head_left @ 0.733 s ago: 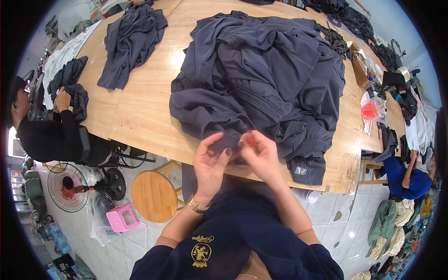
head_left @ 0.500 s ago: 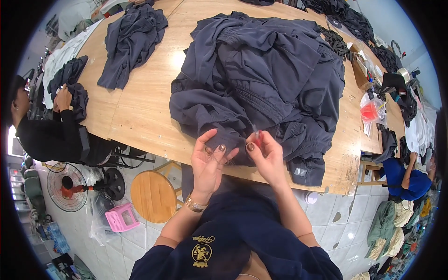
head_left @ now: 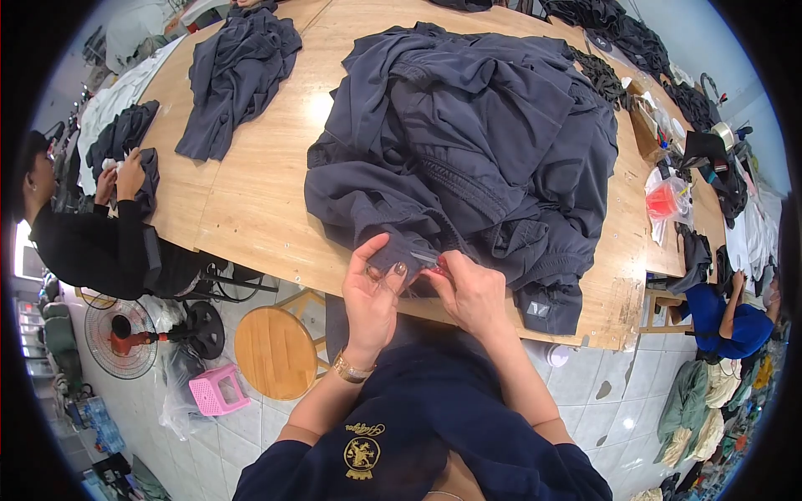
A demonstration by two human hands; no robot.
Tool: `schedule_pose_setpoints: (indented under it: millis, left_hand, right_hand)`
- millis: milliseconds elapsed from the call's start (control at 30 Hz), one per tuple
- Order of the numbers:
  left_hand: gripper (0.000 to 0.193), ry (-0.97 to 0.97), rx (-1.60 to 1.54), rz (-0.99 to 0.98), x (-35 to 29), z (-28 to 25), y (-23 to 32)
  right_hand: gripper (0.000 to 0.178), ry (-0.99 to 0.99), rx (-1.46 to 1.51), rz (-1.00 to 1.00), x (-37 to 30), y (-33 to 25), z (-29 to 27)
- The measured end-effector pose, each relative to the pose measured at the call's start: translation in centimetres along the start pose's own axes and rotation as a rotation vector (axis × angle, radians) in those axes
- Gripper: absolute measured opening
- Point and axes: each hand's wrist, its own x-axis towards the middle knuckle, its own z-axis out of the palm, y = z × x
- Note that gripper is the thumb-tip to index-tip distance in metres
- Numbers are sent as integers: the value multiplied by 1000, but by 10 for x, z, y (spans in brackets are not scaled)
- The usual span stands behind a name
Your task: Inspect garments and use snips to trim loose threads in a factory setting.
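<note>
Two hands (head_left: 373, 305), garments (head_left: 501, 125), wooden table (head_left: 251, 192), tiled floor (head_left: 585, 409)

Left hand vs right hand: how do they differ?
Fingers: the left hand has its fingers spread; the right hand is closed.
Held: the right hand grips a small red tool; the left hand shows no tool, and whether it pinches cloth is unclear.
Wrist: the left hand's wears a gold-toned band; the right hand's is bare.
Shared: both are by the dark garment pile.
</note>
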Motion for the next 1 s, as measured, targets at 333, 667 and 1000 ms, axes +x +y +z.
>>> schedule_pose_setpoints:
  millis: [333,667,1000]
  left_hand:
    - [42,26,-99,-61,2,3,5]
    - [44,36,-58,-39,0,1,3]
    - [39,40,-55,-34,-1,5,3]
  right_hand:
    - [23,43,24,-12,-1,4,-1]
    - [25,-9,-25,-32,-4,-1,1]
    - [24,93,364,164,-4,1,5]
